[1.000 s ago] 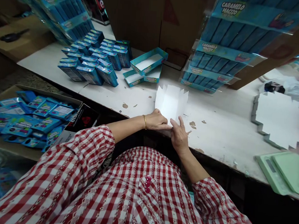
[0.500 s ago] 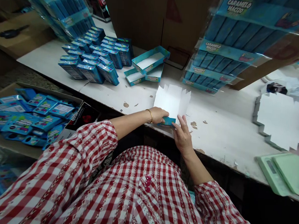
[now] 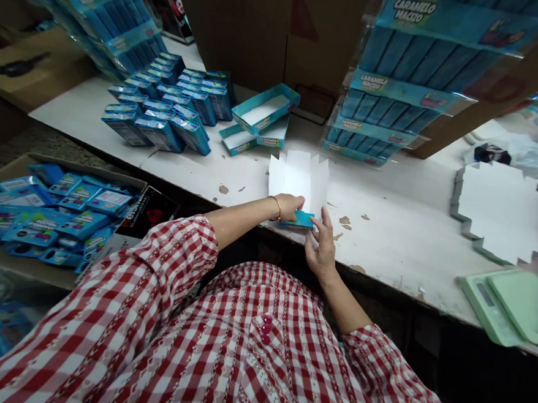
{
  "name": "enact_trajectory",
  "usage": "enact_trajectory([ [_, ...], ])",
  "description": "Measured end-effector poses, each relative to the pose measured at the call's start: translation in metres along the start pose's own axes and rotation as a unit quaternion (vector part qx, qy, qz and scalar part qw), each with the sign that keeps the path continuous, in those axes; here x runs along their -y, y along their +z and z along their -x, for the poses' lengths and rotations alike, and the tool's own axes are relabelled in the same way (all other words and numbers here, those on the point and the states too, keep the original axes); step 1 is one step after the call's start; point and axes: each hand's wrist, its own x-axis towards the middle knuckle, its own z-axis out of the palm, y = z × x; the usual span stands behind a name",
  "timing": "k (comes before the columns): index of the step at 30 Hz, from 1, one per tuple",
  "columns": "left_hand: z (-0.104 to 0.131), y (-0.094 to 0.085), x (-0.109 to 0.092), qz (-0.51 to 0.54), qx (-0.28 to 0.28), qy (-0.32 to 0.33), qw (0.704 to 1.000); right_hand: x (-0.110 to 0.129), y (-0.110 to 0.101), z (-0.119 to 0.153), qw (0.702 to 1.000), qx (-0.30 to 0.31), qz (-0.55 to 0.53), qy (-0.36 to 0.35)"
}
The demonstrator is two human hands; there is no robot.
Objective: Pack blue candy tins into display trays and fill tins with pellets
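A cardboard box blank (image 3: 298, 173), white inside and blue outside, lies partly folded at the table's front edge. Its near wall stands up, showing a blue flap. My left hand (image 3: 289, 207), a gold bangle at its wrist, reaches across and grips the near left part of that wall. At the near right corner, my right hand (image 3: 323, 247) pinches the blue flap between thumb and fingertips, the other fingers loosely curled. Just beyond the blank, folded blue open trays (image 3: 265, 108) marked "Caramelo Macizo" rest, one leaning on the others.
Blue packets (image 3: 158, 129) stand in rows at back left. An open carton (image 3: 67, 279) of blue packs sits below at left. Wrapped stacks (image 3: 371, 122) rise at back right. Flat white blanks (image 3: 503, 212) and a green scale (image 3: 492, 309) lie on the right.
The right hand has turned a little more upright, its fingers closer to the flap's corner. The left hand keeps its place on the near wall. The view has shifted slightly.
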Motion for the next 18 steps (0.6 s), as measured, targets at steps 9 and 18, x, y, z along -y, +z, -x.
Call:
enact_trajectory([
  [9,0.045,0.032,-0.026,-0.126,-0.129,0.06,0.982,0.005,0.008,-0.006,0.995,-0.026,0.099,0.006],
  [18,0.027,0.027,-0.026,-0.088,-0.026,0.026,0.995,0.006,0.004,-0.012,0.991,0.005,0.134,0.008],
])
